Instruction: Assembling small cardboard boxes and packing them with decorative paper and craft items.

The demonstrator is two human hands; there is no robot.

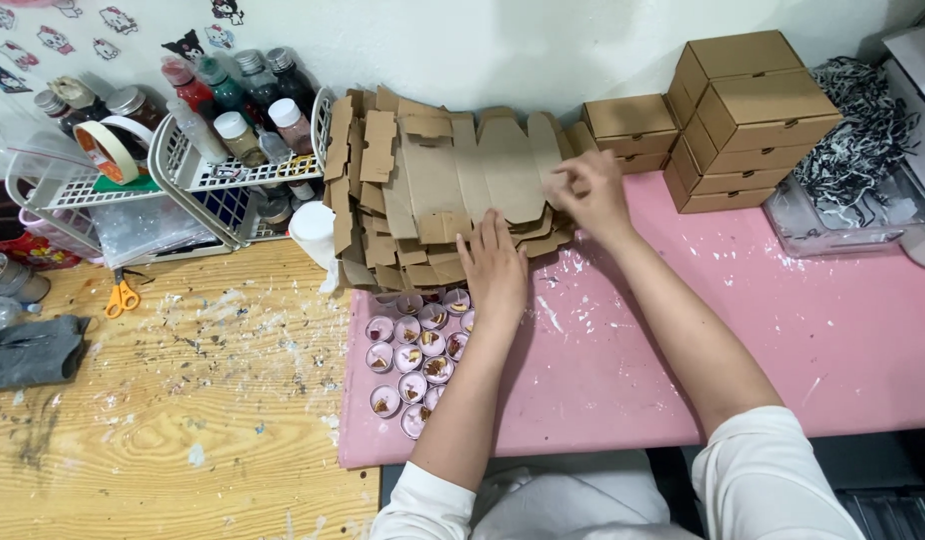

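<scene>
Pink covering is lying over the right part of the wooden table [163, 420], and it is carrying many white paint spots. At the far side, against the white wall, a pile of flat cardboard pieces [433, 190] is spreading out; these are unfolded box blanks, and their long axis is running from near to far.

The left hand [493, 265] is resting flat on the near right part of this pile, with the fingers straight and close together, pointing away from the person, so it is pressing down and not gripping. The right hand [588, 195] is sitting a little farther and to the right, at the right edge of the pile. Its fingers are bending narrowly on the edge of the top blank, and it seems to be pinching this edge, though I cannot tell for sure how firm the hold is. So the pile is lying mostly to the left of both hands, and the right hand is the nearer one to the loose edge.

Just near the left hand, small round cups [413, 360] with pale filling are standing in rows on the pink covering. Finished brown boxes [743, 110] are standing stacked at the far right. White baskets [198, 165] with bottles are standing at the far left, and orange scissors [122, 295] are lying near them.
</scene>
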